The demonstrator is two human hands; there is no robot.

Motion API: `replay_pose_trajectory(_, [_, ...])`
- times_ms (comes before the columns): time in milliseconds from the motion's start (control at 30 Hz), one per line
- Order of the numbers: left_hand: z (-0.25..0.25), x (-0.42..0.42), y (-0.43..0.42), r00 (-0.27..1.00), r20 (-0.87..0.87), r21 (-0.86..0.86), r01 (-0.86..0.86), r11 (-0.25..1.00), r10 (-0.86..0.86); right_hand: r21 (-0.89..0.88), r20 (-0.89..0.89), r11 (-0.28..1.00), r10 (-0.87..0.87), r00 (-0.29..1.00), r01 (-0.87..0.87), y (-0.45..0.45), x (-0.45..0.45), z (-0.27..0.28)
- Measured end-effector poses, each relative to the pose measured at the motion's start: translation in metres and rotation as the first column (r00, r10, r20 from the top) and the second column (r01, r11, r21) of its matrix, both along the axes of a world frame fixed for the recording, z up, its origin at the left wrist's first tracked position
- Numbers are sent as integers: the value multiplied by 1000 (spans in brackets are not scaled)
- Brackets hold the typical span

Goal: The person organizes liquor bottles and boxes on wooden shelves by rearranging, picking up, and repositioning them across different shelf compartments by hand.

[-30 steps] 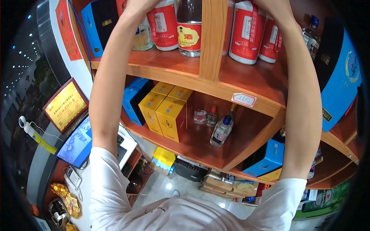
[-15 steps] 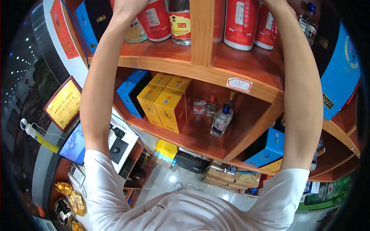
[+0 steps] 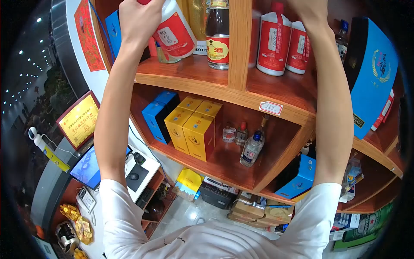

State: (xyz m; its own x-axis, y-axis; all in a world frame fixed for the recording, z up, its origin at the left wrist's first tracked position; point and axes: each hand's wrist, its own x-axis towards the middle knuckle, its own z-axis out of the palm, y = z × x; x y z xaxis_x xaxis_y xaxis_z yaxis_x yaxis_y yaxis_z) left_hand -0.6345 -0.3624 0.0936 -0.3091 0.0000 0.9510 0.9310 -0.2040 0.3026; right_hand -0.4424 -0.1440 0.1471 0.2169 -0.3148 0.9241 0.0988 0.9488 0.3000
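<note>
Head view: the left hand [image 3: 141, 21] is grasping the upper end of an opaque white cylindrical bottle with a red label [image 3: 176, 36], which is leaning in the upper left bay of a reddish-brown wooden shelf [image 3: 196, 77]. The right hand [image 3: 309, 12] is reaching into the adjacent bay; its fingers are not showing, so its grip cannot be told. Compared with half a second ago, the held bottle is leaning more, and its gap from the clear glass bottle with a yellow-and-red label [image 3: 217, 45] is widening. A gold-coloured item [image 3: 198, 19] is now showing between them. This is suggesting that the left hand is shifting the bottle; base contact is remaining unclear. The opaque wall is concealing its contents. Farther down, the lower bay [image 3: 235, 176] is holding blue-and-black cartons [image 3: 156, 121], closed yellow cartons [image 3: 199, 137] and small glass bottles [image 3: 250, 153].
</note>
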Motion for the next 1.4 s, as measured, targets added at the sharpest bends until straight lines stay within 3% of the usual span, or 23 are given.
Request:
replay_pose_trajectory(33, [1, -1, -11, 999, 26, -16, 33, 999, -32, 57, 1, 995, 85, 996, -85, -18, 6, -1])
replay_pose_trajectory(67, [2, -2, -23, 996, 51, -34, 71, 997, -69, -38, 83, 976, 218, 973, -215, -46, 14, -7])
replay_pose_trajectory(100, [1, -3, -36, 991, 75, -48, 114, 992, -110, -122, 259, 907, 422, 869, -404, -55, 11, -9])
replay_pose_trajectory(200, [6, 22, -76, 973, -6, 40, 229, 973, -229, -25, 470, 834, 497, 730, -551, -95, -5, -41])
replay_pose_trajectory(233, [7, 37, -87, 961, -9, 59, 276, 959, -276, 66, 507, 833, 446, 737, -550, -105, -16, -59])
replay_pose_trajectory(300, [12, 64, -103, 972, -127, 128, 212, 969, -196, 82, 430, 810, 498, 753, -581, -135, -22, -81])
replay_pose_trajectory(367, [15, 80, -115, 918, -225, 74, 351, 933, -328, 58, 363, 792, 551, 752, -608, -151, -27, -89])
replay_pose_trajectory(400, [14, 92, -110, 964, -161, 152, 237, 959, -213, 114, 242, 814, 534, 810, -570, -155, -27, -87])
replay_pose_trajectory(433, [17, 101, -109, 937, -196, 23, 299, 954, -289, 100, 241, 849, 485, 841, -519, -150, -16, -85])
replay_pose_trajectory(533, [26, 163, -71, 949, -294, -7, 118, 993, -115, 53, 211, 913, 386, 898, -405, -133, 16, -82])
replay_pose_trajectory(567, [23, 177, -55, 940, -317, 2, 130, 992, -122, 19, 270, 951, 293, 917, -309, -124, 35, -85])
replay_pose_trajectory(667, [16, 203, 11, 889, -369, 51, 313, 948, -273, -99, 433, 917, 389, 813, -386, -86, 73, -79])
replay_pose_trajectory(767, [14, 208, 44, 833, -381, 32, 445, 895, -401, -247, 374, 935, 333, 865, -253, -71, 105, -90])
replay_pose_trajectory(833, [15, 209, 55, 816, -372, -18, 470, 882, -442, -474, 317, 848, 414, 854, -235, -59, 107, -94])
replay_pose_trajectory(933, [18, 195, 82, 807, -446, 4, 433, 901, -386, -595, 266, 793, 349, 899, -132, -51, 105, -103])
replay_pose_trajectory(967, [16, 192, 87, 815, -479, 24, 385, 923, -327, -556, 307, 822, 341, 888, -123, -43, 109, -110])
replay_pose_trajectory(1033, [6, 191, 83, 829, -533, -26, 186, 982, -171, -681, 205, 719, 365, 908, -135, -30, 92, -112])
replay_pose_trajectory(1067, [0, 189, 83, 823, -551, -77, 116, 990, -139, -787, 206, 589, 533, 821, -185, -28, 97, -114])
replay_pose_trajectory(1133, [-10, 181, 87, 824, -476, -334, 154, 930, -307, -832, 225, 536, 563, 795, -145, -1, 93, -120])
replay_pose_trajectory(1167, [-20, 171, 98, 793, -492, -412, 151, 899, -359, -746, 254, 666, 318, 913, -24, 27, 71, -133])
replay_pose_trajectory(1233, [-32, 162, 113, 678, -703, -288, 4, 958, -214, -830, 244, 550, 505, 828, -91, 46, 68, -130])
replay_pose_trajectory(1267, [-42, 158, 126, 667, -726, -221, 6, 975, -168, -838, 231, 535, 527, 817, -108, 54, 64, -133])
replay_pose_trajectory(1400, [-53, 158, 138, 727, -655, -313, -13, 950, -206, -883, 246, 468, 526, 814, -35, 59, 59, -136])
